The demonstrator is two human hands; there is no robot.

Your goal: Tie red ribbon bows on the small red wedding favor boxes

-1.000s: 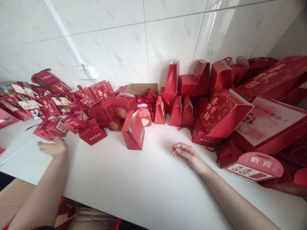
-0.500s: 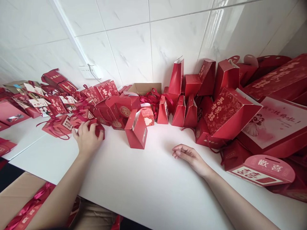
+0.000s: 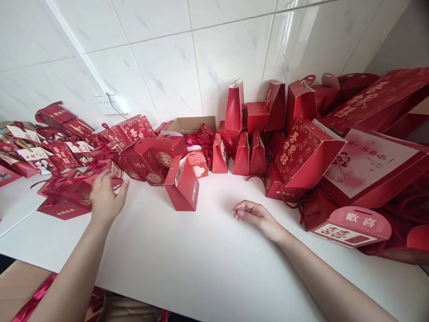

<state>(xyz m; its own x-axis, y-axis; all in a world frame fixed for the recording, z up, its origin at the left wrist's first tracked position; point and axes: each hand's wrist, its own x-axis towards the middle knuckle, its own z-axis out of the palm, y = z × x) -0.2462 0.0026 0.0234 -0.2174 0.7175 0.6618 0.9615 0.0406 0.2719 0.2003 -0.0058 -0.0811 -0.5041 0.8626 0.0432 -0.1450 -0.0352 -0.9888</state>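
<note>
By the tiled wall (image 3: 164,74), on the white bench (image 3: 174,264), a ribboned red box (image 3: 67,208) sits just left of my spread left hand (image 3: 106,197), farther left than before, while my right hand (image 3: 256,215) stays loosely curled.

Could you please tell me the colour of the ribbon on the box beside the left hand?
The glossy ribbon is deep red, head view.

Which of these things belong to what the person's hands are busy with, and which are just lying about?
Seemingly part of the work:
- left hand, right beside the ribboned red boxes; contact unclear
- ribboned red boxes

Seemingly just lying about:
- pink-topped box, far right
- brown carton, by the wall
- wall socket
</note>
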